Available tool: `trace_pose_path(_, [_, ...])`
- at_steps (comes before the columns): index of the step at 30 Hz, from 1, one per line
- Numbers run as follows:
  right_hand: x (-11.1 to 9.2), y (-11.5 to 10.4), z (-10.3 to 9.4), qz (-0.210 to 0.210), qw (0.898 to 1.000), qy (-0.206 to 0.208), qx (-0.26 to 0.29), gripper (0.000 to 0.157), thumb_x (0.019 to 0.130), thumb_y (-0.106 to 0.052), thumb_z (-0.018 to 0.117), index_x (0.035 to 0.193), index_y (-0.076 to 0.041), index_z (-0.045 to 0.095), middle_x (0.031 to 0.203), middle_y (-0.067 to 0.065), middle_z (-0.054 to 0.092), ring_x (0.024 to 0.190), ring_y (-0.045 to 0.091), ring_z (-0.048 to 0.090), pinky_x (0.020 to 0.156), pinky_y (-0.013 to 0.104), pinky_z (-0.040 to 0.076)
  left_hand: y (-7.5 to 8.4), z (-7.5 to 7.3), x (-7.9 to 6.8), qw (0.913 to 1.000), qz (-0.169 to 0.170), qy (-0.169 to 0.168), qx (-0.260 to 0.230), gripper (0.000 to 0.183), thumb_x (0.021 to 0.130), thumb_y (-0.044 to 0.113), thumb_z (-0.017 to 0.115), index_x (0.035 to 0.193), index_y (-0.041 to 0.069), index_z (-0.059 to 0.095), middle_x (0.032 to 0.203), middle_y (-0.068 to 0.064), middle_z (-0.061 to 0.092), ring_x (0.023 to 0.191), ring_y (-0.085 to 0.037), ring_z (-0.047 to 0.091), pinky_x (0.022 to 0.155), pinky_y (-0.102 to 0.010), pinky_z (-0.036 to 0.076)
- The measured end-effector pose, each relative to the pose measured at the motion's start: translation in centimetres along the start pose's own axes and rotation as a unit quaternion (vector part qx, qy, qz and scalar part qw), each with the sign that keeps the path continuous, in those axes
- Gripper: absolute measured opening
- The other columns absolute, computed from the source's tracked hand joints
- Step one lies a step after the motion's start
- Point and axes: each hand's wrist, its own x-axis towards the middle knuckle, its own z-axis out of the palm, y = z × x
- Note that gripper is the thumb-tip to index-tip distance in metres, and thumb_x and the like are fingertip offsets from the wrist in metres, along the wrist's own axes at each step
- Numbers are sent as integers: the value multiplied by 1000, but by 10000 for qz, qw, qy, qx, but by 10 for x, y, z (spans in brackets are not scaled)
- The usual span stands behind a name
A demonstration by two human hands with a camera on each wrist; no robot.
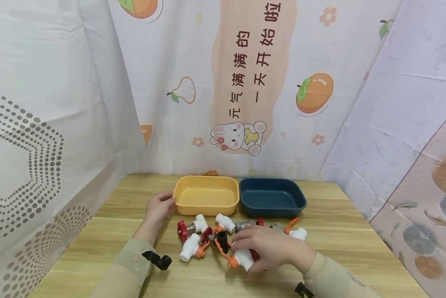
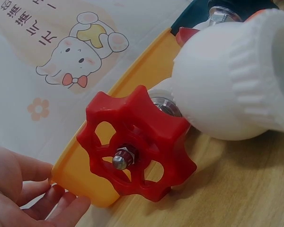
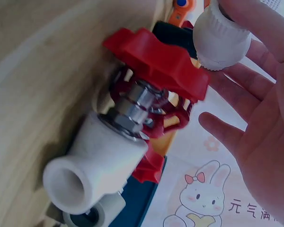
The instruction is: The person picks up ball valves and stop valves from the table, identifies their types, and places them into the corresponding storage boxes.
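My left hand (image 1: 158, 209) touches the left end of the yellow tray (image 1: 208, 210), its fingertips right at the outer corner and rim in the left wrist view. Near the middle of the table, my right hand (image 1: 273, 248) grips a white ball valve (image 1: 244, 259) with an orange lever; in the right wrist view its white end (image 3: 220, 40) sits between thumb and fingers. Closest to the left wrist camera are a red handwheel (image 2: 137, 137) and a white valve body (image 2: 213, 80). Below the right hand, a white valve with a red handwheel (image 3: 156, 61) lies on the table.
A dark blue tray (image 1: 271, 213) stands beside the yellow one, at the back of the wooden table (image 1: 133, 192). Several white valves with red or orange handles, such as one at left (image 1: 190, 247), lie in front of the trays. Printed curtains (image 1: 193, 111) enclose the table.
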Motion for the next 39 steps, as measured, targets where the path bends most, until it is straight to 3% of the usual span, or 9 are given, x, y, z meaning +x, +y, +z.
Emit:
trace_pose_path(9, [-2,2,-11,64,9998,179,-70,57,79,-36,88,130,-19,68,135,0,61,123,17,56,104,37,48,-1,-2,0,9998,-85,53,161,42,100,4,60,141,-4,55,138,-23,53,120,-36,59,95,-40,55])
trace_pose_path(25, [-9,12,-33,679,9962,500,-201,56,82,-39,86,130,-17,69,136,-3,61,123,16,57,103,39,50,0,-2,1,10000,-15,39,80,42,100,3,60,140,-7,54,137,-26,53,116,-34,61,95,-42,55])
trace_pose_path(39, [-9,30,-41,1317,9900,506,61,56,84,-38,85,134,-19,67,141,-1,59,124,16,57,101,41,52,1,-1,-1,10000,-29,21,77,43,100,3,61,141,-7,54,138,-26,53,116,-34,61,98,-44,54])
